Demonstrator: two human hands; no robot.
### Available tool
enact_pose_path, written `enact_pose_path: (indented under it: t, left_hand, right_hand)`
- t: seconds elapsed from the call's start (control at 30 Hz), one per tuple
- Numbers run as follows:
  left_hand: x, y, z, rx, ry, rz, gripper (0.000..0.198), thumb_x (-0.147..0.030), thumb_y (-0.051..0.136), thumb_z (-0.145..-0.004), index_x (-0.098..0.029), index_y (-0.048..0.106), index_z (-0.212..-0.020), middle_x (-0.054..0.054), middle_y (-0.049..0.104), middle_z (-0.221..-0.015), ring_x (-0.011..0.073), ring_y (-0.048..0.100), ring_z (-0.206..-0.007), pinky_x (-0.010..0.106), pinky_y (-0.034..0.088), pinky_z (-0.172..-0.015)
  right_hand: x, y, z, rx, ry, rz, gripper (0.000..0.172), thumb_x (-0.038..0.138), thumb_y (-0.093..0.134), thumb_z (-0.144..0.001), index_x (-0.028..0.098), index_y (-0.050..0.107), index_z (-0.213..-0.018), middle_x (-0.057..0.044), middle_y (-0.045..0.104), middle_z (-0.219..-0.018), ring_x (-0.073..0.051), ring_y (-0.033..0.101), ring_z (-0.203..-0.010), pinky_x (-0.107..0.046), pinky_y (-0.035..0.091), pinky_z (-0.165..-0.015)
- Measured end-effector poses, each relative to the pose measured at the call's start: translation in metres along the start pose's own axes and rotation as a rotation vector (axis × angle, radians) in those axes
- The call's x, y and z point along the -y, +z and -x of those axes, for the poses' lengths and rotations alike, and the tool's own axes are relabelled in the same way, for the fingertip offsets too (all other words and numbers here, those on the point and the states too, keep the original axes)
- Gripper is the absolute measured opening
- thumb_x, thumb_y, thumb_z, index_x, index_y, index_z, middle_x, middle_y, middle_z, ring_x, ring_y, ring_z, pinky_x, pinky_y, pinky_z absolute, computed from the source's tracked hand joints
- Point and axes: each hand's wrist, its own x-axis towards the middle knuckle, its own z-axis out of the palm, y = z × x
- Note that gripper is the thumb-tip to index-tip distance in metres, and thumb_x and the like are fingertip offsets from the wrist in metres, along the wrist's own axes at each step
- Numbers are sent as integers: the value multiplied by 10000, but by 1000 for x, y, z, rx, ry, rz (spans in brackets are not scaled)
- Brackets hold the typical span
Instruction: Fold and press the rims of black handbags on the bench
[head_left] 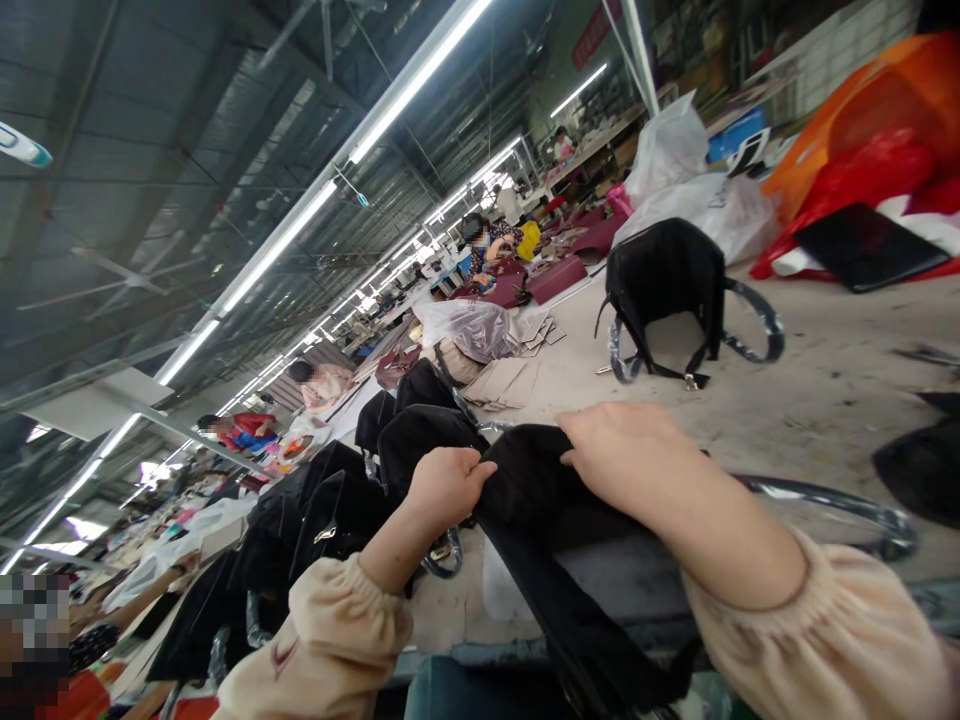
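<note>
A black fabric bag (pixel 529 475) is held between my two hands at the table's near edge, one part hanging down over it. My left hand (pixel 446 488) pinches its left side, thumb and fingers closed. On the upper right side my right hand (pixel 626 450) is closed over the fabric, its fingertips partly hidden. A handle wrapped in clear plastic (pixel 840 500) loops out to the right beyond my right forearm. Another black bag (pixel 664 285) with wrapped handles stands farther back on the table. Several more black bags (pixel 424 430) are crowded beside my left hand.
The worktable (pixel 817 400) carries flat beige pieces (pixel 499 380), a clear plastic bag (pixel 480 325) and white plastic bags (pixel 701 190). Red plastic (pixel 862 185) and a dark flat panel (pixel 866 245) lie at the back right. Other people work farther along the tables.
</note>
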Motion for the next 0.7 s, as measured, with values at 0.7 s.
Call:
enact_pose_path:
  t: [0.7]
  left_hand:
    - [-16,4,-20,-93,0,221,457,-476,425,-873,-153,579,-591,25,578,-618,164,538,-658,254,376,-633]
  right_hand:
    - [-56,-4,20,57,-52,-104,217,355,547,-835,234,722,-873,-85,720,-825,-255,667,-818,-311,439,-638]
